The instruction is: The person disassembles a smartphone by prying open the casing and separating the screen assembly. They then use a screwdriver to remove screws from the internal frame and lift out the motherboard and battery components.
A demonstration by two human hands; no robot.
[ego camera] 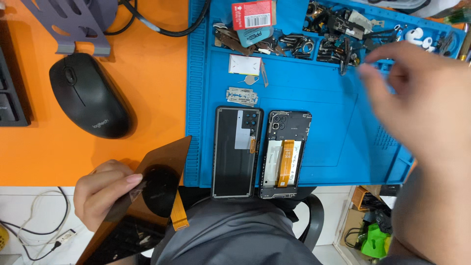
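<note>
My left hand [100,194] grips a dark, amber-tinted phone screen panel [147,189] with an orange flex cable [179,212] hanging from it, held off the desk's front edge above my lap. My right hand [422,103], blurred, hovers with fingers apart and nothing in it over the right side of the blue work mat [319,98], near the parts tray. On the mat's front lie a black phone back cover [235,152] and, to its right, the opened phone frame [285,154] with an orange flex strip down its middle.
A black computer mouse [88,95] sits on the orange desk [147,88], a grey stand [73,24] behind it. The mat's back compartments hold several small parts, white earbuds [419,37] and a red packet [251,14]. A razor blade [242,95] and white card [244,65] lie mid-mat.
</note>
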